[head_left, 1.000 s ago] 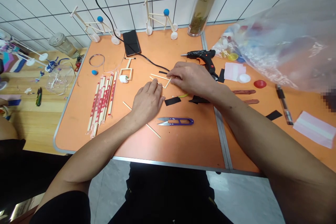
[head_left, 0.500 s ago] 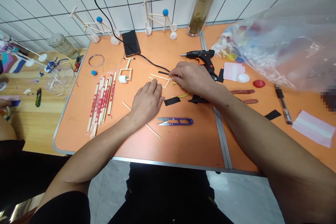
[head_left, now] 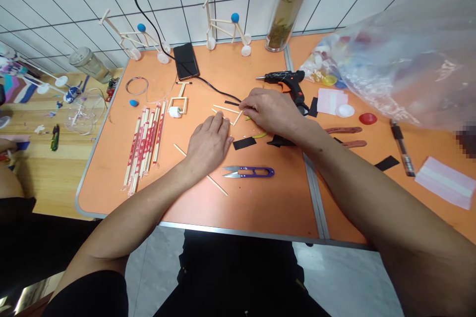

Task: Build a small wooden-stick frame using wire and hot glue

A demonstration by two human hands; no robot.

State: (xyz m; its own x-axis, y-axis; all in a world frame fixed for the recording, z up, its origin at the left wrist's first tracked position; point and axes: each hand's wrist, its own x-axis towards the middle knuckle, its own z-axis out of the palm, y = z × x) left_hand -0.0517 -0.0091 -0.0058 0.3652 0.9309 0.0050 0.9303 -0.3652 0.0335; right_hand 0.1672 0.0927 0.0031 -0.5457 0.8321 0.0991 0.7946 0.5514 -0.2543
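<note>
Left hand [head_left: 208, 144] lies flat, grip open, fingertips on the wooden stick frame [head_left: 226, 113]; right hand [head_left: 273, 111] at the frame's far end, can't tell if grip is clamped; hot glue gun [head_left: 286, 79] just beyond the frame.

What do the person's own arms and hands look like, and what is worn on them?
Both hands are bare: the left hand and the right hand have no gloves, and no ring, watch or bracelet shows. Both forearms are bare too. A black short sleeve ends on the left upper arm; the right sleeve is out of view.
</note>
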